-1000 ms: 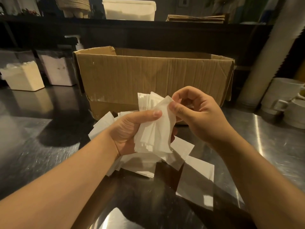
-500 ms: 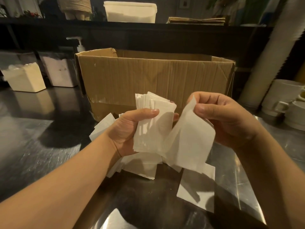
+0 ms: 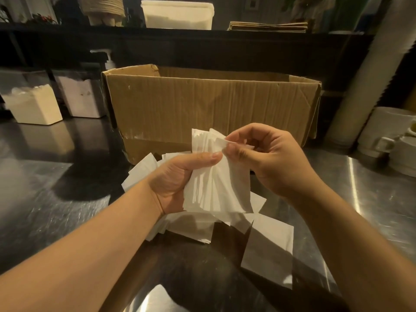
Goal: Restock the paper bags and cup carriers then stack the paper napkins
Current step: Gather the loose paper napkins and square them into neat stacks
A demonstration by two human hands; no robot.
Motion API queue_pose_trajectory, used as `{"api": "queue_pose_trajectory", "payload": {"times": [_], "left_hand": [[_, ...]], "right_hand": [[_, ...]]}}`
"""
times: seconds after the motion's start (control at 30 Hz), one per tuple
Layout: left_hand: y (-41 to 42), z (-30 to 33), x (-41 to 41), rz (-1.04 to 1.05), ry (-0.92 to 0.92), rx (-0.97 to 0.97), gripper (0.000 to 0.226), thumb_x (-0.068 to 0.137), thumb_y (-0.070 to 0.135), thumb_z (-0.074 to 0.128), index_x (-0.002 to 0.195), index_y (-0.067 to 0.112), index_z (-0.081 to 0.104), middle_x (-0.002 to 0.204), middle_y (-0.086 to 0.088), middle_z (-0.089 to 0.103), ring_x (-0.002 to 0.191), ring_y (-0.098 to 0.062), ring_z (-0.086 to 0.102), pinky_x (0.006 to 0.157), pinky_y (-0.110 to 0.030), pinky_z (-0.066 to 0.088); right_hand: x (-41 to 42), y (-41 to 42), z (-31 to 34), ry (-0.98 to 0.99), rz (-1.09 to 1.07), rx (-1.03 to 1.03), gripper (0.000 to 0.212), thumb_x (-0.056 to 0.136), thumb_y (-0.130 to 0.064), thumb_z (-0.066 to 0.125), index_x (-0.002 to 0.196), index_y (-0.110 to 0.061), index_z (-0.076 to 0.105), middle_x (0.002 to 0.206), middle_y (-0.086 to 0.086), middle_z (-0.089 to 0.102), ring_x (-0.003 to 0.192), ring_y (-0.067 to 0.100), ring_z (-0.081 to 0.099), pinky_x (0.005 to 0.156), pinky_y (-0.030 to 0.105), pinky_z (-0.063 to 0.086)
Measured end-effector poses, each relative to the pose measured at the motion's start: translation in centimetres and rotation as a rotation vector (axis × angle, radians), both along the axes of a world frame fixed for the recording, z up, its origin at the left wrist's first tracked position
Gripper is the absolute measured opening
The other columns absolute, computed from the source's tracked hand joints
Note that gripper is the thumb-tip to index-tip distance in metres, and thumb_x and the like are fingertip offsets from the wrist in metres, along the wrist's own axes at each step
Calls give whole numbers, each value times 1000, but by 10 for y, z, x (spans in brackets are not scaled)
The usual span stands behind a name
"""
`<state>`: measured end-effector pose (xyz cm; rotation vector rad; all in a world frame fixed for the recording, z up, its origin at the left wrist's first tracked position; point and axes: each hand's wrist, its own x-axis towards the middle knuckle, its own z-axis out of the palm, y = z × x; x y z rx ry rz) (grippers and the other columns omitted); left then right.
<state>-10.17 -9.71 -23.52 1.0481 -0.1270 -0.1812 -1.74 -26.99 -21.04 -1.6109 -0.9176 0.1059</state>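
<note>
No writing is legible; the left hand (image 3: 177, 181) grips a napkin stack (image 3: 216, 183) whose top edge the right hand (image 3: 267, 161) pinches.

Soft matt paper napkins (image 3: 216, 190), creased corrugated cardboard box (image 3: 209, 106), glossy scuffed steel counter (image 3: 45, 212)

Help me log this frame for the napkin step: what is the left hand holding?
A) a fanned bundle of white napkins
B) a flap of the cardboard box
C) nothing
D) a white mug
A: the left hand grips a fanned bundle of white napkins, while the right hand pinches its top edge.
</note>
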Motion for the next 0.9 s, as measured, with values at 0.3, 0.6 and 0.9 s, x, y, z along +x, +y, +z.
{"api": "queue_pose_trajectory", "payload": {"times": [0.3, 0.6, 0.9], "left_hand": [[0, 0, 1, 7, 4, -2, 54, 51, 22, 103, 101, 15, 83, 98, -11, 77, 92, -28, 77, 77, -42, 64], [1, -2, 2, -25, 14, -14, 54, 57, 23, 101, 107, 14, 82, 104, -13, 77, 97, -29, 77, 81, -44, 64], [-1, -4, 2, -51, -15, -98, 51, 65, 26, 98, 110, 11, 81, 110, -12, 77, 103, -29, 76, 83, -44, 63]], "right_hand": [[2, -4, 0, -357, -37, -197, 29, 84, -42, 64, 113, -39, 63, 106, -25, 55, 99, -8, 55, 79, 5, 50], [3, -4, -1, -279, -21, -206, 17, 88, -36, 71, 99, -38, 59, 102, -18, 62, 95, 7, 62, 75, 20, 59], [1, -3, 1, -249, -15, -32, 14, 91, -22, 70, 92, -34, 64, 99, -20, 65, 95, -6, 60, 70, 7, 52]]}}
